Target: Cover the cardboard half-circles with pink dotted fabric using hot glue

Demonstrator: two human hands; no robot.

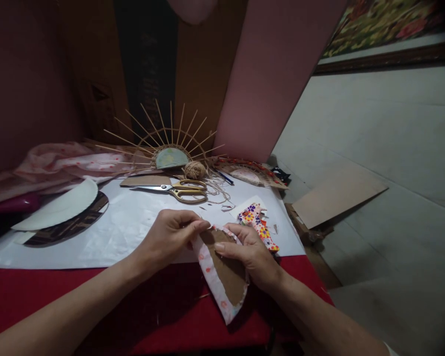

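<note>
Between my hands, over the red cloth at the table's front, is a half-round piece of brown cardboard (228, 274) with pink floral fabric (212, 277) folded over its edges. My right hand (246, 249) grips it from the right, thumb pressed on the cardboard face. At the top edge of the piece my left hand (181, 232) is closed, thumb and fingers pinching the fabric rim. Whether a needle or thread is between those fingertips is too small to tell. Just behind my right hand lies a bright floral fabric scrap (257, 222).
Gold-handled scissors (189, 192), a ball of twine (195, 169) and a fan-shaped stick frame (174, 129) lie farther back. A woven half-round piece (248, 173) is at the back right. White and dark half-round pieces (59, 205) lie left, before pink fabric (70, 160).
</note>
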